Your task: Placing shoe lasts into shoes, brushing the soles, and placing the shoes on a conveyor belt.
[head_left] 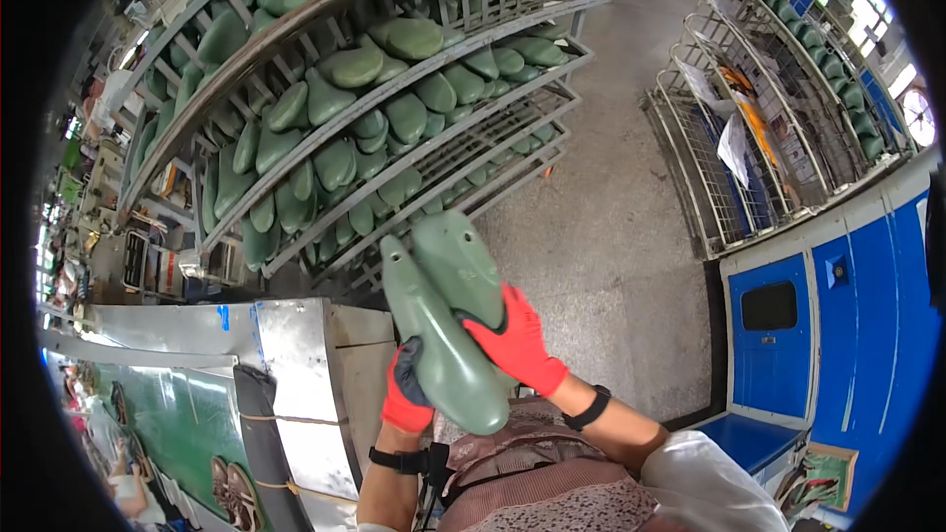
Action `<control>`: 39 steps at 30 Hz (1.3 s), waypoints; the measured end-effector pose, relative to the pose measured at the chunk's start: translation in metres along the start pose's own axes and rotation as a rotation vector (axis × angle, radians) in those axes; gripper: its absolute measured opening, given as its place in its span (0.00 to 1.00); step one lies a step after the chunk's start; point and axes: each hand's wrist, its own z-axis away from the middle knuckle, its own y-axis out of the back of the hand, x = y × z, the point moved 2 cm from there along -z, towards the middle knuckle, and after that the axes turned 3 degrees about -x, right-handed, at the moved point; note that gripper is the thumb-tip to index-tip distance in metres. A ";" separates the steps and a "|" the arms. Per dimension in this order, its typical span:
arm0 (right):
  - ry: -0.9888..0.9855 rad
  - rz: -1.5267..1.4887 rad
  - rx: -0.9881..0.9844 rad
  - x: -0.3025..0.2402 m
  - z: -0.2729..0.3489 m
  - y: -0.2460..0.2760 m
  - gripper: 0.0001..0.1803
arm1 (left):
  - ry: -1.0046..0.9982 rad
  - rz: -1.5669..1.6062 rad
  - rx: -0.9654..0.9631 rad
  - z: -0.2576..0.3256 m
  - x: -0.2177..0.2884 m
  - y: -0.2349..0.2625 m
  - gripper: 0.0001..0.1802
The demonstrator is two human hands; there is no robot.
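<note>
Two green shoe lasts are held up together in front of my body, their holed ends pointing away from me. My left hand [407, 389], in a red glove with a dark palm, grips the nearer-left shoe last [443, 345] along its left side. My right hand [515, 340], gloved the same way, is closed round the right shoe last [458, 261], its thumb lying between the two. The lasts touch, and the left one partly covers the right one. Behind them stands a grey metal rack [414, 79] with several tiers of similar green lasts.
To the left is a metal-sided conveyor [296, 365] with a green belt [187, 424] carrying a pair of brown shoes [235, 493]. At right stand a wire rack [729, 138] with papers and green lasts, and a blue cabinet [867, 315]. Grey floor [601, 236] runs between the racks.
</note>
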 end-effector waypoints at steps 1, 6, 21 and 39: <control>0.096 0.059 0.101 -0.013 -0.011 0.027 0.45 | 0.062 0.057 -0.011 -0.025 -0.003 -0.009 0.18; 0.258 0.257 0.302 -0.017 -0.061 0.098 0.45 | 0.131 -0.073 -0.075 -0.087 -0.003 -0.122 0.17; -0.268 -0.251 0.100 0.043 -0.317 0.249 0.29 | -0.191 -0.932 -0.434 -0.320 0.026 -0.263 0.43; 0.455 0.304 -0.496 0.152 -0.695 0.303 0.24 | -0.393 -1.013 0.225 -0.561 0.011 -0.354 0.43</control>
